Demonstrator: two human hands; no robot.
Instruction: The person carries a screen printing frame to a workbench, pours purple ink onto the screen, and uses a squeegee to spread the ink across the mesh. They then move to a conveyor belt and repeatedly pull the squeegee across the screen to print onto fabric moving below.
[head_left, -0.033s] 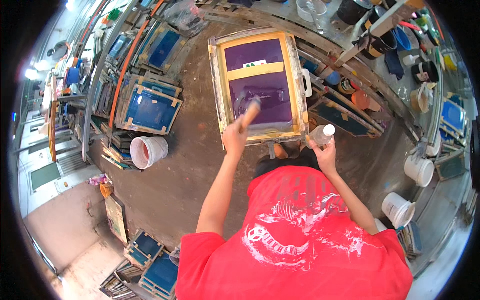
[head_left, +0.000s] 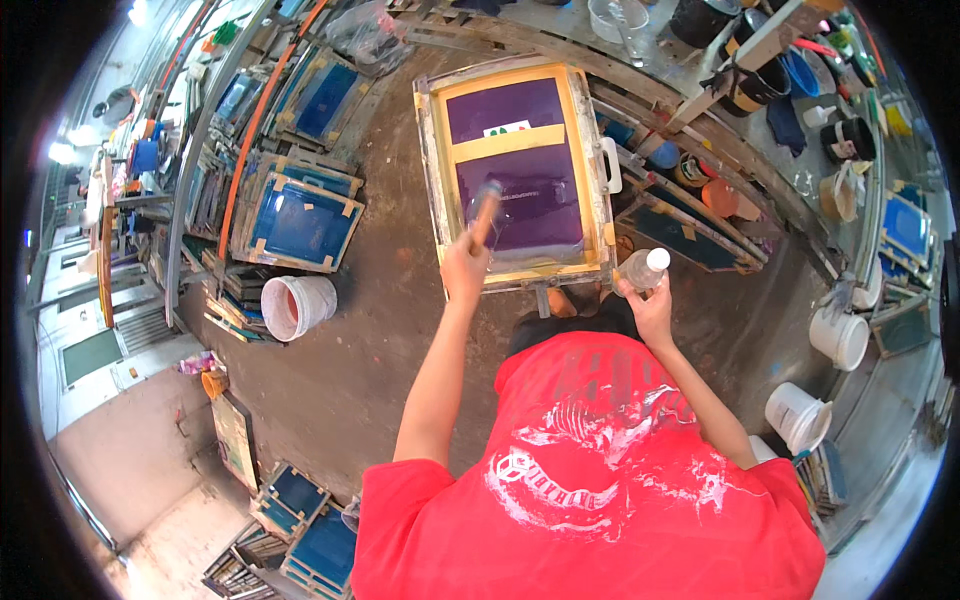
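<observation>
Brown-handled brush, gripped in your left hand, points lengthwise away, slightly rightward, over purple screen — right hand clasps clear bottle, yellow tape crossing beyond.

Deep purple across screen, cut by pale yellow tape. Similar yellow along inner frame; greyish white outside. Orange-brown on brush handle. Clear bottle, white cap. Bright red on shirt, with cracked white print, grey smudges. Blue on stacked panels, tan at corners.
</observation>
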